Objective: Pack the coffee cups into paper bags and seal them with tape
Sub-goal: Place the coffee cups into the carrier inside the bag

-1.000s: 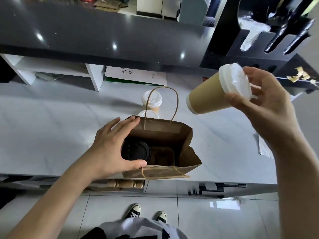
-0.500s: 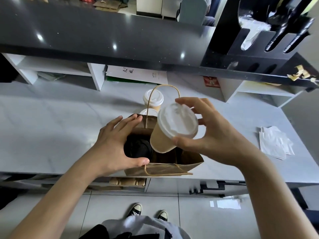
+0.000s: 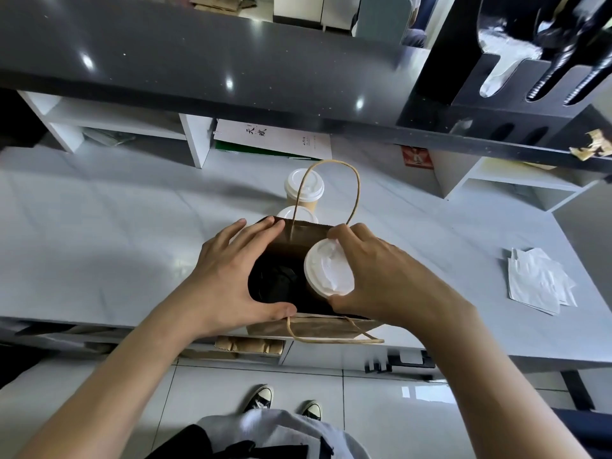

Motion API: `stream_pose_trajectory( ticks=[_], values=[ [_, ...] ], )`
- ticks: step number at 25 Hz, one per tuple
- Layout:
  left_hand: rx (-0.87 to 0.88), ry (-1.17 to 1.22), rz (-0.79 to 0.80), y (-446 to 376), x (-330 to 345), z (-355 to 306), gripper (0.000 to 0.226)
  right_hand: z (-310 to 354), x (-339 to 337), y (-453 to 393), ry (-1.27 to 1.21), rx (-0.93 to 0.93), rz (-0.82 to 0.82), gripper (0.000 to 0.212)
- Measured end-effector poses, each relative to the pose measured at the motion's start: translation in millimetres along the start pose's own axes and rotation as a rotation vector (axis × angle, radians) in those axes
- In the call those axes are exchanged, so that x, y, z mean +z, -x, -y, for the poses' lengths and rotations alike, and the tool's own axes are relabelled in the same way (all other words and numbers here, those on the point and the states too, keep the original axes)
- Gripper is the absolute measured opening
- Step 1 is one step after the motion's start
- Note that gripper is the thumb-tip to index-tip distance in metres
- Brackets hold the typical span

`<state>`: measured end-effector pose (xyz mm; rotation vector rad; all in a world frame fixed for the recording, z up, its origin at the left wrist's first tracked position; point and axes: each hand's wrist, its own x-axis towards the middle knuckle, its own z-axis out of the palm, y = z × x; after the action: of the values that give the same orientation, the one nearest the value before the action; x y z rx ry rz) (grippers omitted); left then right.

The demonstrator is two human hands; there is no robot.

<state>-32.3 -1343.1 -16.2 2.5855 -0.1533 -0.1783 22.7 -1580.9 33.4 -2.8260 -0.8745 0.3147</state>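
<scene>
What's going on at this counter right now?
A person is packing coffee cups into a brown paper bag. The left hand holds the bag's mouth open while the right hand lowers a white-lidded cup in beside a black-lidded cup. Two more cups wait behind the bag.

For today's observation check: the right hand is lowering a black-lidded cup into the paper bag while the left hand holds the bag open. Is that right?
Not quite. The head view shows the cup gripped by the right hand has a white lid. The black lid is already inside the paper bag, which the left hand holds open.
</scene>
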Motion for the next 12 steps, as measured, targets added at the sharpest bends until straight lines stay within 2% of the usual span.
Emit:
stream_pose_trajectory(
  ticks=[5,12],
  values=[
    [0.013,-0.009,-0.020,-2.6,1.9,0.4,0.123,1.5,15.0,-11.2,0.187,-0.011,0.041,0.067],
    [0.019,-0.001,-0.018,-2.2,1.7,1.2,0.122,-4.2,22.5,-22.0,0.230,-0.015,0.080,0.068]
  ],
)
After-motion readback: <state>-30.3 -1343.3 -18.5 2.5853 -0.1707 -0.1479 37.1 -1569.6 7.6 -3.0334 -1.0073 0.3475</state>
